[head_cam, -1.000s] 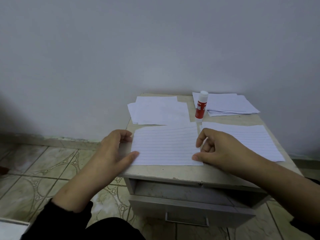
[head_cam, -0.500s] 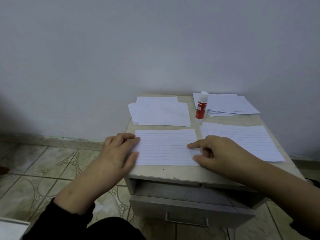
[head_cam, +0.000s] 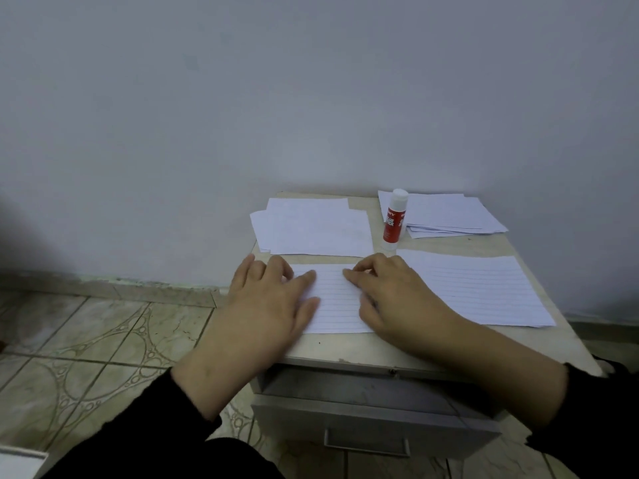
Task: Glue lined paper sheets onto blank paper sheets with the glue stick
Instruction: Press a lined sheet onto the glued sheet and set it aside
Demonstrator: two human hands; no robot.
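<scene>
Beige, worn laminate forms the top of a small bedside cabinet (head_cam: pixel 345 350) set against a pale grey wall (head_cam: pixel 311 98); one grey drawer (head_cam: pixel 373 420) with a metal pull stands slightly open at its near face.

Item, near centre of the top: a white lined paper sheet (head_cam: pixel 340 302), lying flat. The person's left hand (head_cam: pixel 273 299) lies on its left part, fingers extended and spread, palm down, pressing the sheet. The right hand (head_cam: pixel 394 299) rests on its right part, forefinger stretched flat on the paper, the other fingers loosely bent; it grips nothing. The two forefingers lie near each other over the sheet's far edge.

Item, near right: a second white lined sheet (head_cam: pixel 473 288), flat, just beside the right hand.

Item, far left: a loose stack of blank white paper sheets (head_cam: pixel 314 226), edges uneven, overhanging the cabinet's left side.

Item, far right: a fanned pile of white sheets (head_cam: pixel 449 212) against the wall; whether lined or blank cannot be told.

Item, far centre: a red glue stick with white cap (head_cam: pixel 394 216), upright, capped, standing between the two far piles and at the left edge of the right one.

Black sleeves (head_cam: pixel 173 426) cover both forearms. Beige patterned floor tiles (head_cam: pixel 86 340) lie to the left.
</scene>
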